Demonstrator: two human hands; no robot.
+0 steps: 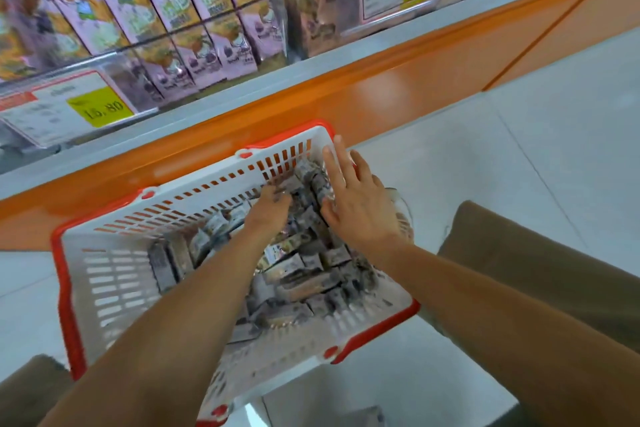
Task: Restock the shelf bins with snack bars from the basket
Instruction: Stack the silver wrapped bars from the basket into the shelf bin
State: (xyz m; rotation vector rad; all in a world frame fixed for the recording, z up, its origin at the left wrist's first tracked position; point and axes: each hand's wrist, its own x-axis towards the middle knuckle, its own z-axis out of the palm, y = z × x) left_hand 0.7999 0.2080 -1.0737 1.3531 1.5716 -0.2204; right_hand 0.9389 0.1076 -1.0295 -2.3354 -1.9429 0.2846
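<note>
Snack bars [301,274] lie heaped in the white and red basket [114,274] on the floor, below the shelf bins [138,45]; the step in hand appears to be gathering a fresh batch. The left hand [272,210] dips among the bars with fingers curled downward, though blur hides whether they hold one, while the right hand [356,204] sits at the basket's far corner, fingers spread wide and straight, thumb against the bars. The next move likely calls for closing on a bundle and lifting it to a bin.
</note>
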